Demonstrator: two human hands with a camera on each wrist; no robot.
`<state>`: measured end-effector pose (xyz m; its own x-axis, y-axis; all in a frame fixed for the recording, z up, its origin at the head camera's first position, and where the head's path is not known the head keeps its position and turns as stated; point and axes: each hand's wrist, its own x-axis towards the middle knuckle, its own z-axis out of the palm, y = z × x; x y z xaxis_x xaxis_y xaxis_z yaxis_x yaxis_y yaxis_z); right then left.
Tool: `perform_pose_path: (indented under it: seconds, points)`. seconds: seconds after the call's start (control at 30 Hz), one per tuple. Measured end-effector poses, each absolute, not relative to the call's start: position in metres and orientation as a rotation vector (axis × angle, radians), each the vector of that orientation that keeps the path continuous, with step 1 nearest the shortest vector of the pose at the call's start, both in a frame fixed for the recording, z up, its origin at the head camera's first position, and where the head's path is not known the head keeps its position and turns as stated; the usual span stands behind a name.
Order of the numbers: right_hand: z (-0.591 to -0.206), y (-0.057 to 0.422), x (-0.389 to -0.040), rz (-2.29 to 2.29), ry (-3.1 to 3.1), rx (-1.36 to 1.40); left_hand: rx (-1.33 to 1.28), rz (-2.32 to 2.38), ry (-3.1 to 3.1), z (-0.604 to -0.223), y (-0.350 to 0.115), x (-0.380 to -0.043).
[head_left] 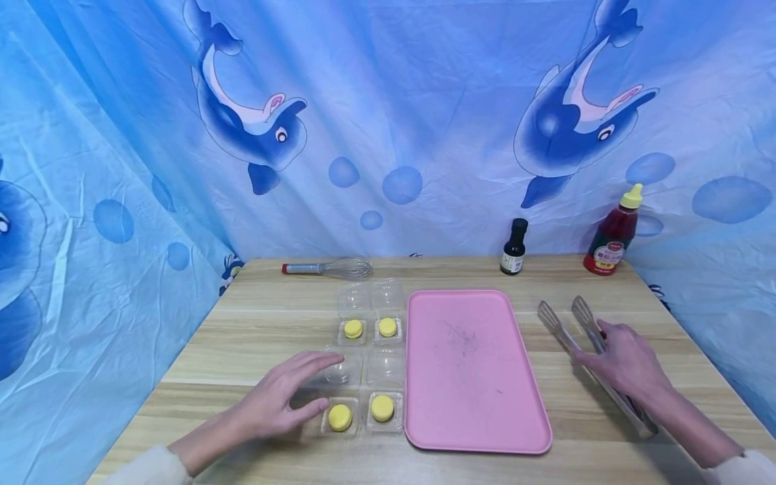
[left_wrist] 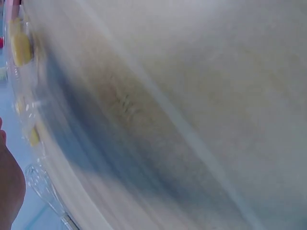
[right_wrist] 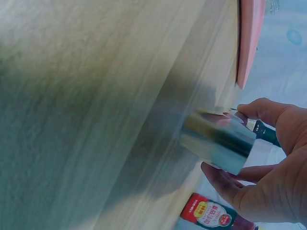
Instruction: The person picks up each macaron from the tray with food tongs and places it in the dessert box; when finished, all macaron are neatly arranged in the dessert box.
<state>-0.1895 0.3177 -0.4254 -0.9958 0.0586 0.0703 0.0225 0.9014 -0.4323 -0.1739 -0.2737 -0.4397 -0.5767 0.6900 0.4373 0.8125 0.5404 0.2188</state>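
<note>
My right hand [head_left: 630, 360] grips a pair of metal tongs [head_left: 623, 405] between thumb and fingers, right of the pink tray. The tongs' slotted tips are spread apart and point toward the back; their shiny rear end [right_wrist: 218, 141] fills the middle of the right wrist view. Fingers extended and thumb apart, my left hand [head_left: 281, 397] hovers at the front-left clear plastic box [head_left: 330, 431]. Inside that box sits a yellow macaron [head_left: 340, 418]; its thumb tip is right at the box. Several such boxes stand with lids folded back, another macaron [head_left: 382, 408] beside it.
A pink tray [head_left: 467, 377] lies mid-table, against the boxes' right side. Along the back are a whisk [head_left: 327, 268], a small dark bottle [head_left: 513, 249] and a red sauce bottle [head_left: 612, 236]. A blue dolphin curtain [head_left: 448, 121] hangs behind the wooden table [head_left: 242, 337].
</note>
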Motion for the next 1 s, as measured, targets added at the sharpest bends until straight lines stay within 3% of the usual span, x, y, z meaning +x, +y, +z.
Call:
perform_pose_path:
  seconds: [0.7,1.0]
  points:
    - [-0.426,0.309,-0.190,0.540,-2.949,-0.141,-1.084,-0.687,-2.547,-0.421,-0.267,-0.202]
    - [-0.391,0.254,-0.206,0.685,-2.800,0.261,-0.955,-0.709,-2.533,-0.406,-0.258,-0.242]
